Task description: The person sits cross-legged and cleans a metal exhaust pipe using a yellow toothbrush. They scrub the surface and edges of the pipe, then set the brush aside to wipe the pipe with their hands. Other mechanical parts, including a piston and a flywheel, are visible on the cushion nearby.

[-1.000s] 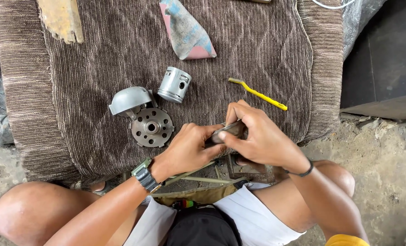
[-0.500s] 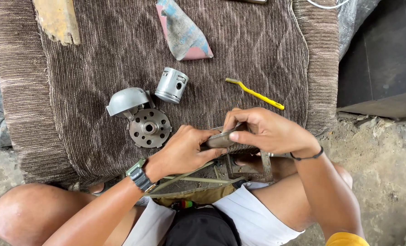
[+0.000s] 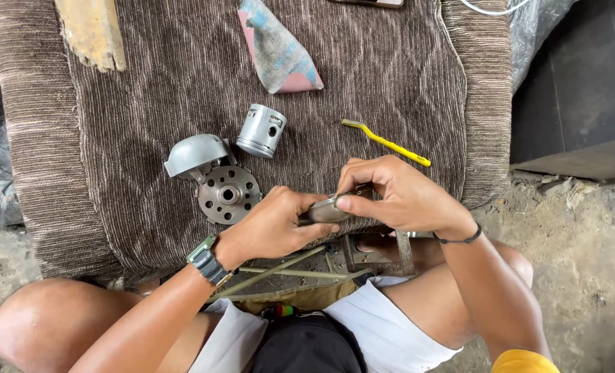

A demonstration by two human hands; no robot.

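Note:
My left hand [image 3: 273, 224] and my right hand [image 3: 397, 193] meet over the front edge of a brown ribbed cushion [image 3: 149, 90]. Together they pinch a small grey metal part [image 3: 327, 209], mostly hidden by my fingers. My left wrist carries a green watch [image 3: 207, 259]; a dark band circles my right wrist. Just left of my hands lie a round metal disc with holes [image 3: 229, 195], a grey domed metal cover [image 3: 193, 153] and a silver piston [image 3: 262, 130]. A yellow toothbrush [image 3: 388, 143] lies beyond my right hand.
A pink and blue dirty rag [image 3: 280, 48] and a yellowish worn piece [image 3: 93, 31] lie at the cushion's far side. A dark box [image 3: 577, 97] stands at the right. Metal rods and a frame [image 3: 307, 266] rest over my lap above the dirt ground.
My hands have shifted slightly on the small metal part, my right fingers now pressing its top edge. The parts on the cushion have not moved.

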